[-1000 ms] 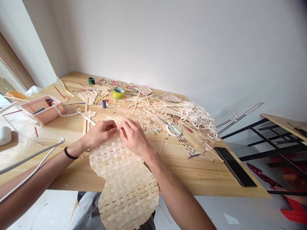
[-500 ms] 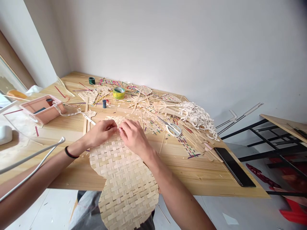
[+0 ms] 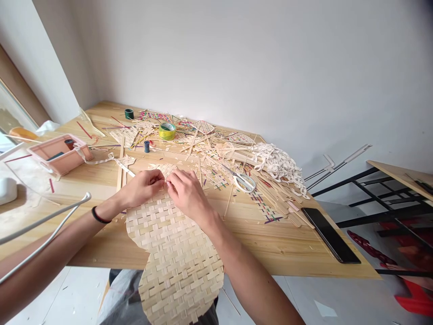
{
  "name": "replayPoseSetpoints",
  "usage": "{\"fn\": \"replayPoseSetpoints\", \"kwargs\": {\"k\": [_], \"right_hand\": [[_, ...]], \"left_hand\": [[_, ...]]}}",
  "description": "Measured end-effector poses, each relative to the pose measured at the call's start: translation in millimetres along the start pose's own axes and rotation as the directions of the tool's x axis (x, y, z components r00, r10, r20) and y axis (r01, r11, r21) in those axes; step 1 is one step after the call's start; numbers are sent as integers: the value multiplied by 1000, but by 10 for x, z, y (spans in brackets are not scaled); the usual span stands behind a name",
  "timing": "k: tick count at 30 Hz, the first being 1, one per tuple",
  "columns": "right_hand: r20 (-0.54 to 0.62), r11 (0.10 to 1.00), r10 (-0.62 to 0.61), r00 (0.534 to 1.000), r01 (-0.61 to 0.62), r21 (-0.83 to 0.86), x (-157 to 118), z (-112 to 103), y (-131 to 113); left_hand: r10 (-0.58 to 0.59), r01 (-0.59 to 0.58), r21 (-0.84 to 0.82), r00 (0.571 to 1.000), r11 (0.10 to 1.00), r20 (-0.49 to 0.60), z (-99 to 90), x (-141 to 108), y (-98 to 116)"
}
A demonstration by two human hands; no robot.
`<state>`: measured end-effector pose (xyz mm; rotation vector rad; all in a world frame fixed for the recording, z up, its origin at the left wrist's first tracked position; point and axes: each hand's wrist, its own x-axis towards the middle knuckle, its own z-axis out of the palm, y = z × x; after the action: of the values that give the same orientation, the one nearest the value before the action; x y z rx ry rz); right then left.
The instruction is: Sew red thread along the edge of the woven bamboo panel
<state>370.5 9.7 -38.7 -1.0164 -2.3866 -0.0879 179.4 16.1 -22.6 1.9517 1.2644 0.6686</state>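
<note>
The mat [image 3: 181, 266] overhangs the front edge of the table [image 3: 270, 255], its lower lobe above the lap. Plain wood grain shows from the right forearm to the phone [image 3: 330, 235] near the right edge; scissors [image 3: 244, 183] lie farther in. The left hand [image 3: 145, 185] and right hand [image 3: 186, 189] nearly meet, fingers pinched closed on the mat's far end.

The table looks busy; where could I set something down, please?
Bare wood shows between the right forearm and phone, with a smaller patch between the pink box and left wrist. Scraps crowd from the tape roll to the scissors and white ribbon heap.
</note>
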Motion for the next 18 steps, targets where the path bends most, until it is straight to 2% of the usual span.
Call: {"fn": "replayPoseSetpoints", "kwargs": {"k": [5,11,18], "right_hand": [[3,1000,-20,1000,20,13,-2,-4,-1],[-59,992,117,991,-115,45,-5,35,-69],[-61,996,87,994,-87,12,-13,19,-31]], "left_hand": [[-7,7,6,1000,1000,-3,-12,1,24],[-26,26,15,1000,1000,-12,-14,8,9],[-36,36,6,999,999,-7,-23,10,4]]}}
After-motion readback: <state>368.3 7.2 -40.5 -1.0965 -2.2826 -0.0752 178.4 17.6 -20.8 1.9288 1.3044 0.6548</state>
